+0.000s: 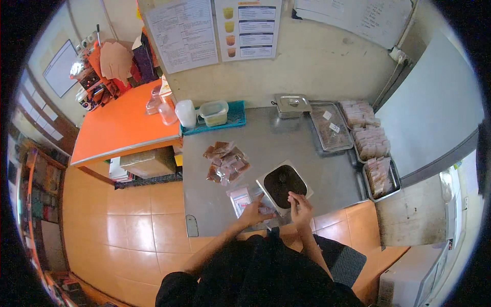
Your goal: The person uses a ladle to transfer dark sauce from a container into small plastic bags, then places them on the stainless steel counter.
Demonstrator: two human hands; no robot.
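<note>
A square steel container (310, 195) stands at the table's near edge, with dark brown loose contents (286, 185) inside. My right hand (302, 209) reaches over its near rim. Its fingers are pinched together at the contents; what they hold, if anything, is too small to make out. Left of the container, my left hand (252, 214) is curled around what looks like a small clear plastic bag (266, 210). Beside that hand lies a clear pack (239, 200) with white and red parts. Farther off is a loose pile of small clear sachets (225, 162) with brown contents.
Steel trays at right hold rows of filled sachets (371, 141). A shallow covered tray (331, 126) and a lidded steel pan (292, 105) stand at the back. A teal tray (236, 115) carries plastic containers. An orange counter (121, 122) adjoins at left.
</note>
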